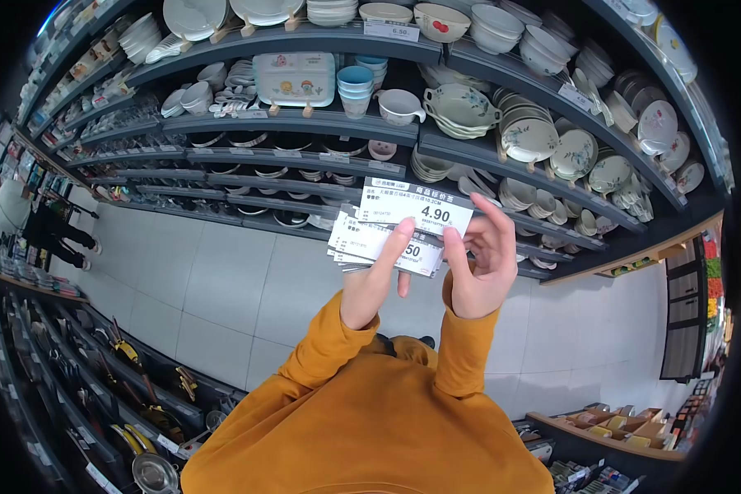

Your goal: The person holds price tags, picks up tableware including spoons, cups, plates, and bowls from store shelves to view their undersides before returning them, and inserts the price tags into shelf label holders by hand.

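My left hand (370,286) is closed on a stack of white price tags (361,241), its thumb pressed on the front one. The top price tag (393,199) reads 4.90 and sits raised and shifted up over the others; a tag below it ends in 50. My right hand (484,276) pinches the lower right part of the 4.90 tag between thumb and fingers, the index finger curved beside its right edge. Both hands are held in front of the shelves, below a stack of leaf-patterned bowls (459,111).
Dark shelves hold a patterned tray (295,81), blue cups (356,86), flowered plates (528,140) and a cherry bowl (441,23). A shelf price label (391,31) reads 6.50. A person (45,218) stands at far left on the tiled floor (222,284). Strainers (154,472) hang lower left.
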### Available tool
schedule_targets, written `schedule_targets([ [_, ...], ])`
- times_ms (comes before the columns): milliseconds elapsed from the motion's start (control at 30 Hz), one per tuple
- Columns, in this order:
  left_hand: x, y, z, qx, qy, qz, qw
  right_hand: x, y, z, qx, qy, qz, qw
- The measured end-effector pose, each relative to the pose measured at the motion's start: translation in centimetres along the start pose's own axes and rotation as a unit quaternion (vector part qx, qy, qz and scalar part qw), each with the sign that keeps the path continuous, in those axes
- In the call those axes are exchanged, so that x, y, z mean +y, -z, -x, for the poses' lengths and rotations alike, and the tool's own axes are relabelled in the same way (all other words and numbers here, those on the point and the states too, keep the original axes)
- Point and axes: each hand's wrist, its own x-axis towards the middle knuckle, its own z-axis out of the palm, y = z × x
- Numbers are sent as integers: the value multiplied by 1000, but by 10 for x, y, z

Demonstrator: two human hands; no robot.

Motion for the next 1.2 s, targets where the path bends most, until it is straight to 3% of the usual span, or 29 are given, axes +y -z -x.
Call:
schedule_targets([
  [467,4,11,18,40,-19,11,999,-1,-9,11,-42,-15,-20,999],
  [1200,1,1,35,29,-18,-12,999,-10,7,26,-34,-11,-24,999],
])
